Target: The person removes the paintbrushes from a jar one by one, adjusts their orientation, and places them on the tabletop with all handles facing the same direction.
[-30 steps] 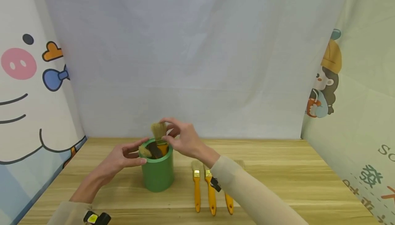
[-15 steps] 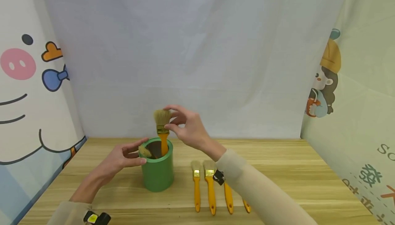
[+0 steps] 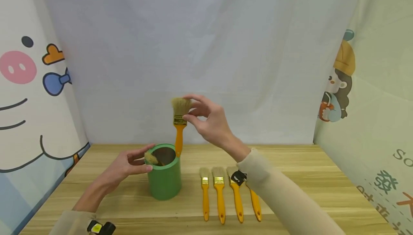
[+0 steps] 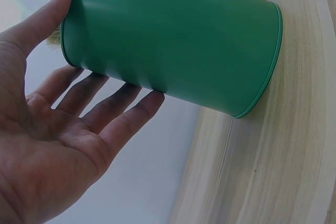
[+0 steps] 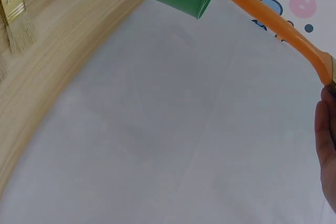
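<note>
My right hand (image 3: 213,122) pinches a paintbrush (image 3: 179,138) by its metal band and bristles. The brush points bristles up, its orange handle hanging down with the tip just by the rim of a green cylindrical pot (image 3: 165,183). That pot stands upright on the table, and my left hand (image 3: 126,163) grips its upper part, thumb on one side and fingers on the other. In the left wrist view the fingertips (image 4: 152,100) press along the pot's green wall (image 4: 168,35). Bristles of another brush (image 3: 150,158) stick out at the pot's left rim; its handle is hidden inside.
Several orange-handled paintbrushes (image 3: 219,201) lie in a row on the wooden table (image 3: 290,192), right of the pot, bristles toward the back. My right forearm hangs over the rightmost one. A pale cloth (image 3: 206,48) rises behind the table, and printed cloths flank it.
My right hand has lifted the paintbrush up out of the pot and shifted a little right. More of the brushes on the table shows now. My left hand and the pot have stayed put.
</note>
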A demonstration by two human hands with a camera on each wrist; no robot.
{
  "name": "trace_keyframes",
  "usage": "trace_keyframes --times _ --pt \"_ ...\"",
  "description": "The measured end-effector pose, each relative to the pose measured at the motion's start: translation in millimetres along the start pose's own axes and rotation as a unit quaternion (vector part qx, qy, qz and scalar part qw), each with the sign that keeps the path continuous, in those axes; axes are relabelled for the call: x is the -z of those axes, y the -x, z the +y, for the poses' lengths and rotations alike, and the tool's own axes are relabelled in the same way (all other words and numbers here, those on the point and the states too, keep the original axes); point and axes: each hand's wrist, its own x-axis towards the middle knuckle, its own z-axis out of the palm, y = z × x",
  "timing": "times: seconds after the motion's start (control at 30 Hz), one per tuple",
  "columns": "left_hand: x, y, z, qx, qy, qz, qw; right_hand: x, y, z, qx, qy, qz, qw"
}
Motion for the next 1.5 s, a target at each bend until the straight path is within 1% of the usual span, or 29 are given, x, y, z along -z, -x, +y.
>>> trace_keyframes --times 0.2,0.33,0.57,0.67,0.83,1.0,1.33,1.5 --pt "-0.8 0.1 -0.5 -0.003 -0.001 0.002 1.0 14.6 15.3 2.4 -0.027 0.012 0.005 1.0" --pt "-0.6 0.1 -0.6 -0.006 -0.001 0.001 1.0 22.9 31.2 7.2 -0.047 0.021 0.003 0.999" --pt "-0.5 0.4 0.2 -0.008 -0.002 0.001 1.0 36.5 61.0 15.4 -0.095 0.021 -0.012 0.995" --pt "-0.5 0.3 0.0 -0.009 -0.003 0.002 1.0 43.1 74.1 18.4 -0.122 0.024 -0.018 0.992" --pt "0.0 0.3 -1.1 -0.009 -0.005 0.003 0.9999 54.9 95.5 20.3 -0.173 0.028 -0.029 0.984" --pt "0.1 0.3 -1.4 -0.007 -0.007 0.004 0.9999 68.4 114.3 21.2 -0.208 0.044 -0.031 0.977" --pt "0.9 0.9 -0.8 -0.01 -0.009 0.001 0.9999 97.2 143.0 23.4 -0.251 0.063 -0.027 0.966" --pt "1.1 1.0 -1.7 -0.011 -0.012 0.001 0.9999 110.3 155.0 25.9 -0.257 0.063 -0.021 0.964"
